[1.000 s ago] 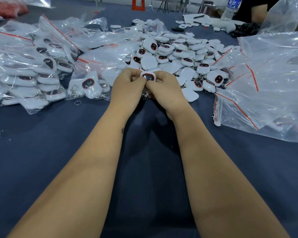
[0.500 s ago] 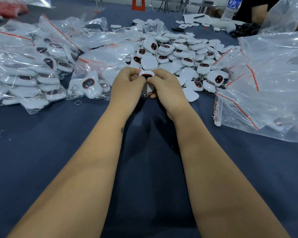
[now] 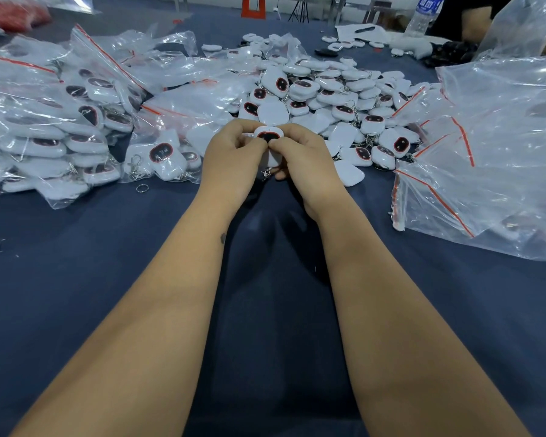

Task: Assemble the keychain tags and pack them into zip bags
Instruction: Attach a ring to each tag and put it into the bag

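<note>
A white keychain tag [image 3: 268, 136] with a dark, red-rimmed face is pinched between both hands above the blue table. My left hand [image 3: 230, 159] grips its left side and my right hand [image 3: 306, 159] grips its right side, thumbs meeting on its front. A small metal clasp [image 3: 266, 174] hangs below the tag between my palms. Just behind my hands lies a heap of loose white tags [image 3: 328, 96]. Empty clear zip bags with red seal lines [image 3: 486, 146] are piled at the right.
Filled zip bags of tags [image 3: 60, 127] crowd the left side. A loose metal ring [image 3: 142, 188] lies on the blue table cloth [image 3: 76, 263]. Another person's arm [image 3: 473, 23] and a water bottle [image 3: 424, 14] are at the far right.
The tag between my fingers has tilted slightly and my thumbs have shifted on its face. My arms stay in the same place.
</note>
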